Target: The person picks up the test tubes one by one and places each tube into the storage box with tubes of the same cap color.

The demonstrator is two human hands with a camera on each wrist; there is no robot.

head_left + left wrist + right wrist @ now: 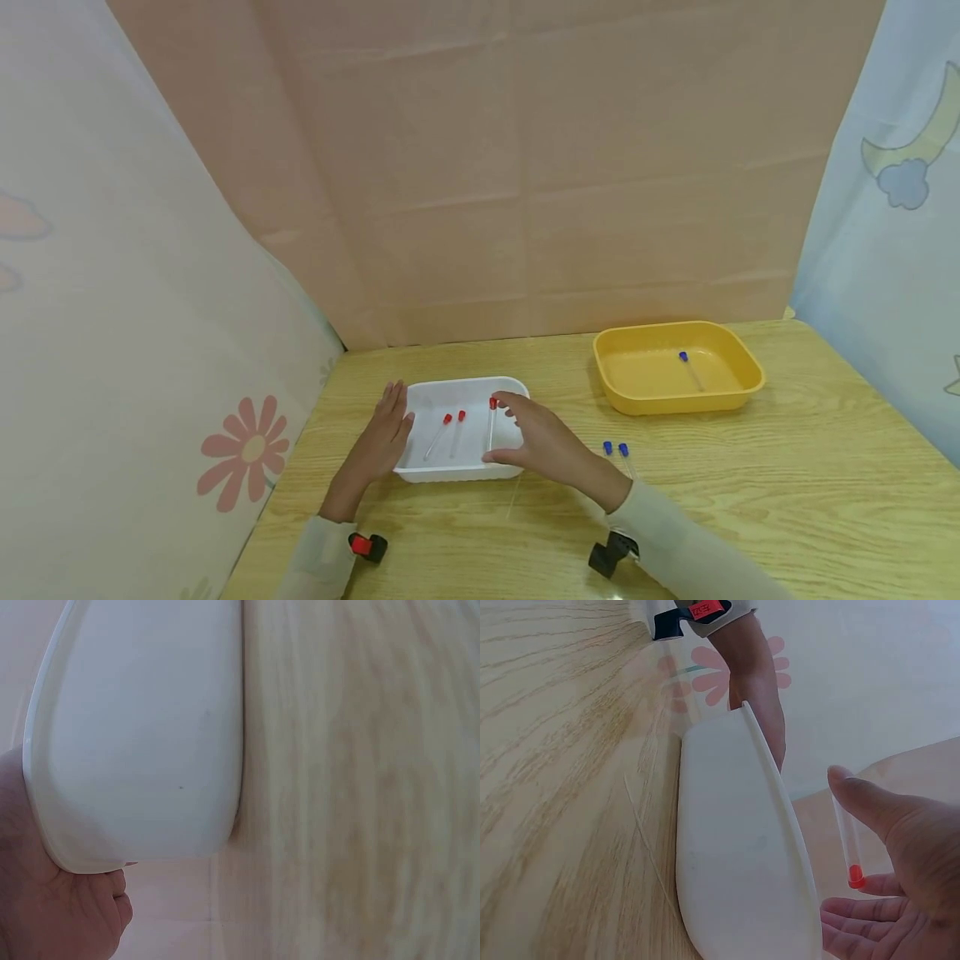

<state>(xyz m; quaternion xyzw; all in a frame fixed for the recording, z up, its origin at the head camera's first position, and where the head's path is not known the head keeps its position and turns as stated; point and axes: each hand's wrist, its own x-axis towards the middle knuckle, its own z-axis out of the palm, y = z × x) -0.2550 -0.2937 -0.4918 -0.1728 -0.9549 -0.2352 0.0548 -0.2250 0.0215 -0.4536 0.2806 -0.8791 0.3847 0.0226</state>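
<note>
My right hand (543, 446) pinches a red-capped test tube (491, 425) lengthwise, with the thumb at its clear end and the index finger at the cap. In the right wrist view that tube (846, 840) is above the rim of the white tray (739, 847). Two more red-capped test tubes, one (437, 437) slanted and one (457, 435) steeper, lie inside the white tray in the head view. My left hand (377, 446) lies along the tray's left end, its fingers straight. From the left wrist, the hand (56, 907) touches the tray's rim and corner.
A yellow tray (675, 406) stands at the back right with a blue-capped test tube (692, 373) in it. Two blue-capped tubes (624, 451) lie on the wooden table (825, 467), partly behind my right forearm. Cloth screens close off the back and sides.
</note>
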